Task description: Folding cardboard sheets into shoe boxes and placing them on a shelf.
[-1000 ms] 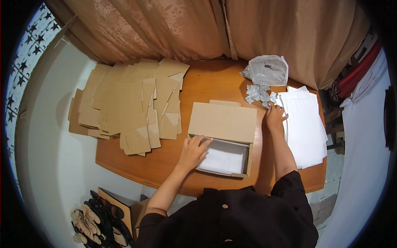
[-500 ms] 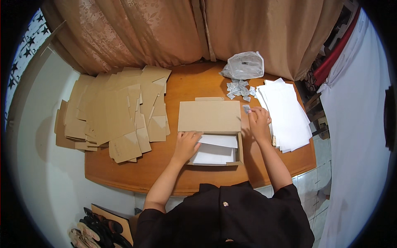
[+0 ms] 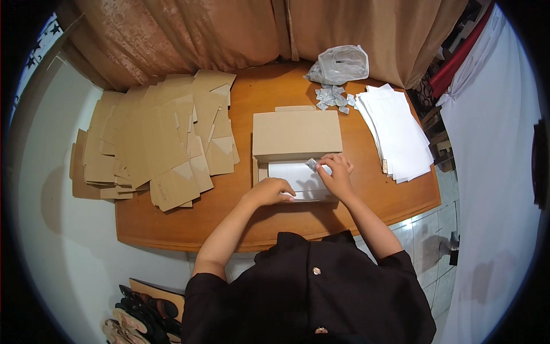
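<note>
An open brown cardboard box [image 3: 297, 133] stands at the middle of the table, its lid raised at the far side. White paper [image 3: 282, 169] lines its inside. My right hand [image 3: 338, 172] is closed in a pinch on a small grey-and-white packet [image 3: 311, 164], held above the paper near the box's right end. At the near left of the box, my left hand [image 3: 269, 191] is closed, its fingertips at the paper's front edge by the front wall. Several similar small packets [image 3: 331, 96] lie loose behind the box, to the right.
A clear plastic bag [image 3: 342, 64] sits behind the loose packets. Stacked white sheets [image 3: 395, 135] lie at the right. Flattened cardboard boxes [image 3: 154, 137] are piled on the left of the wooden table [image 3: 172, 232]. Brown curtains [image 3: 229, 34] hang behind, and shoes [image 3: 143, 312] sit at lower left.
My right hand has brought the packet from right of the box to above its inside. My left hand has moved from the lid's left edge to the front. The raised paper now lies lower.
</note>
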The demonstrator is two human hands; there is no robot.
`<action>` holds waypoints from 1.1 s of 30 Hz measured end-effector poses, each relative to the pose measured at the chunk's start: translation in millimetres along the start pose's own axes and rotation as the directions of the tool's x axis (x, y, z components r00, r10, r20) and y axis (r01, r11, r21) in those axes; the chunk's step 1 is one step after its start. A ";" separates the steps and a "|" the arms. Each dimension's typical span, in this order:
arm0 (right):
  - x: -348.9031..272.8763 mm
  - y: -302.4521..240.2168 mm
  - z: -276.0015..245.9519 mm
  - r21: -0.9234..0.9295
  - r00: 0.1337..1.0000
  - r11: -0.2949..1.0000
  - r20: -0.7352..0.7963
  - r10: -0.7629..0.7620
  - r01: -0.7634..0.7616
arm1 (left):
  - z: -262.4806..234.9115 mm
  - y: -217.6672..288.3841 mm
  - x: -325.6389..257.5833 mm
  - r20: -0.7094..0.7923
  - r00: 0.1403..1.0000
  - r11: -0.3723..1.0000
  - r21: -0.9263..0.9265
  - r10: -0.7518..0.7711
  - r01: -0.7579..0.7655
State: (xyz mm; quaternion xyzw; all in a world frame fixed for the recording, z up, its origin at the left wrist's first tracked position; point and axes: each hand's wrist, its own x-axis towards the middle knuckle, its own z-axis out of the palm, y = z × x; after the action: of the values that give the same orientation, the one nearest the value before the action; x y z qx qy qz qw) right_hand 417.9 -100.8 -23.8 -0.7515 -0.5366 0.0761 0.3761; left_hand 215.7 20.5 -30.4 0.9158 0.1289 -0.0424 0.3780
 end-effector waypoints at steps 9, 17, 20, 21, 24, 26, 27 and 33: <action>-9.1 1.5 -0.3 -0.054 0.999 0.998 -0.031 0.021 -0.023 | 6.0 -4.4 19.2 -0.276 0.952 0.951 0.307 0.129 -0.040; 1.7 -7.9 6.4 -0.170 0.968 0.983 0.222 0.113 -0.075 | 22.1 -24.9 53.5 -0.477 0.799 0.679 0.724 0.366 0.121; 6.4 -3.4 21.9 -0.344 0.963 0.939 0.252 0.099 -0.006 | 28.3 -35.2 58.8 -0.451 0.794 0.588 0.795 0.409 0.149; 7.5 -0.3 28.9 -0.441 0.978 0.897 0.202 0.053 0.042 | 27.9 -35.1 59.6 -0.451 0.794 0.588 0.795 0.407 0.150; 3.4 3.7 40.6 -0.486 0.986 0.865 0.161 -0.052 0.125 | 24.3 -31.1 58.6 -0.480 0.761 0.542 0.816 0.437 0.204; 3.1 2.7 37.8 -0.454 0.988 0.884 0.148 -0.047 0.110 | 20.2 -24.3 52.5 -0.569 0.719 0.642 0.733 0.399 0.223; 2.3 0.2 31.7 -0.427 0.991 0.900 0.131 -0.032 0.086 | 17.5 -20.1 46.7 -0.571 0.720 0.642 0.732 0.394 0.229; 34.2 20.3 8.7 -0.194 0.971 0.955 -0.133 0.199 -0.223 | -21.3 10.5 -0.8 -0.838 0.546 0.855 0.275 -0.012 0.441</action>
State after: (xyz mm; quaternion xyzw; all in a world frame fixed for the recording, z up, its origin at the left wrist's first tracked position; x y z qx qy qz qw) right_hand 442.7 -69.9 -33.1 -0.8427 -0.4363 0.0170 0.3150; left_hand 217.3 28.2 -8.0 0.8668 0.3945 0.3022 0.0413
